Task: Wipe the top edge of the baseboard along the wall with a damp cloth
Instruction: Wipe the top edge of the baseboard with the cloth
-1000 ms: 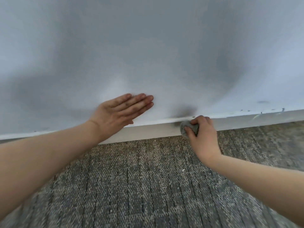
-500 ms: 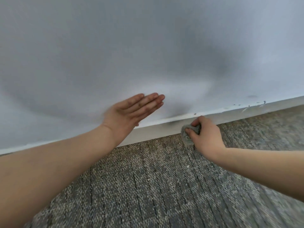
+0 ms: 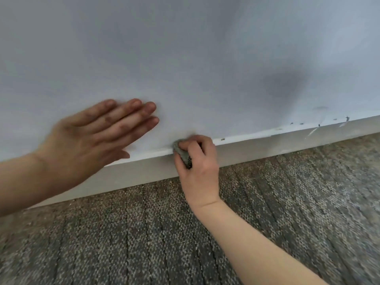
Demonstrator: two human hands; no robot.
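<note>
A white baseboard runs along the foot of a pale grey wall, slanting up to the right. My right hand grips a small wadded grey cloth and holds it against the baseboard's top edge near the middle of the view. My left hand lies flat on the wall to the left of the cloth, fingers straight and pointing right. Most of the cloth is hidden inside my right fist.
Grey ribbed carpet covers the floor in front of the baseboard. Dark specks and scuff marks dot the wall just above the baseboard at the right.
My right hand has slid the cloth leftward along the baseboard's top edge. My left hand stays flat on the wall. The view has tilted and moved closer to the wall.
</note>
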